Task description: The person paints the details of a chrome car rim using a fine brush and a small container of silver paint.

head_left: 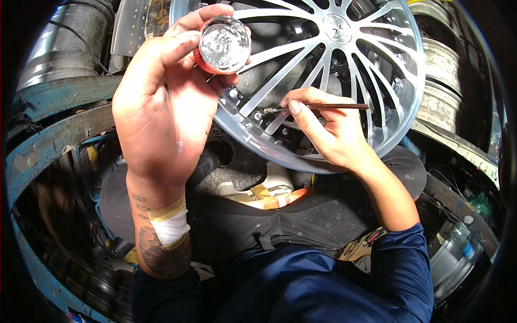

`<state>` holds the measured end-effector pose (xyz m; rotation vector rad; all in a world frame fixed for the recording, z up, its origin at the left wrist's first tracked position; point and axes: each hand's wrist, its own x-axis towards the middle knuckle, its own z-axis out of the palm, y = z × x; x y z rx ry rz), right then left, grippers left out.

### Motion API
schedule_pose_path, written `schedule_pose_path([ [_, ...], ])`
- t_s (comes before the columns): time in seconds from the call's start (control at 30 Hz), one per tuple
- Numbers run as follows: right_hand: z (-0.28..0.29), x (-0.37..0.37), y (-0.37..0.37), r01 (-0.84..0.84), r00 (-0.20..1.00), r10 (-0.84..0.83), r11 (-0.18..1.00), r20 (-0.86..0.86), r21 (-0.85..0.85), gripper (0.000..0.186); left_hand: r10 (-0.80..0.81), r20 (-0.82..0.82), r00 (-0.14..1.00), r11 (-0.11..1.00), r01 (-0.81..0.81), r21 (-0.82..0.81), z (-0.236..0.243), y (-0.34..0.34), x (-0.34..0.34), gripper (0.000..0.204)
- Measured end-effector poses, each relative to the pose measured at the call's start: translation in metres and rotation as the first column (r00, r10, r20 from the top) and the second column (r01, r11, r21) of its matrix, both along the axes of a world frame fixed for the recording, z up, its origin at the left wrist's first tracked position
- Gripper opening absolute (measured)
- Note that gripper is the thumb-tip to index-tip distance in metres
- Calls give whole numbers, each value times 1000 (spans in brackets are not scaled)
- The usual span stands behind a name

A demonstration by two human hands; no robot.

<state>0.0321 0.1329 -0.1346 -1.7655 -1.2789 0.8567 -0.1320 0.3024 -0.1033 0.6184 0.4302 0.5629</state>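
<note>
My left hand (167, 102) is raised at the upper left, its fingers wrapped round a small red-rimmed cap (225, 46) with silvery paint in it. A thin dark paintbrush (339, 106) is pinched between the thumb and fingers of my right hand (328, 126). The brush lies nearly level, its tip pointing left at a bolt on the rim. In front of me is a large multi-spoke alloy wheel (258, 102), silver with black recesses and a round centre cap (337, 29). Bright bolts dot its near edge.
Metal drums or rims stand at the far left (70, 46) and right (441, 64). A worn blue metal frame (59, 116) curves round the left side. A clear plastic bottle (460, 239) lies at the lower right. My legs (312, 226) are under the wheel's near edge.
</note>
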Motion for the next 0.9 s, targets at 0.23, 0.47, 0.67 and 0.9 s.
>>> schedule_pose_path([
  [0.23, -2, -1, -1, -15, 1000, 15, 1000, 17, 6, 17, 90, -112, 990, 996, -88, 21, 5, -3, 3, 53],
  [0.47, 0, -4, 1, -1, 1000, 1, 1000, -3, 1, 16, -73, 86, 994, 997, 73, 5, -3, 4, -4, 53],
  [0.67, -2, -2, -1, 5, 1000, -5, 1000, 2, 17, 16, 86, -108, 990, 996, -85, 16, 6, -3, 5, 54],
  [0.9, -4, -4, 1, -23, 998, 21, 999, 68, 33, 15, 11, -6, 1000, 1000, -11, 3, 1, 2, -3, 54],
])
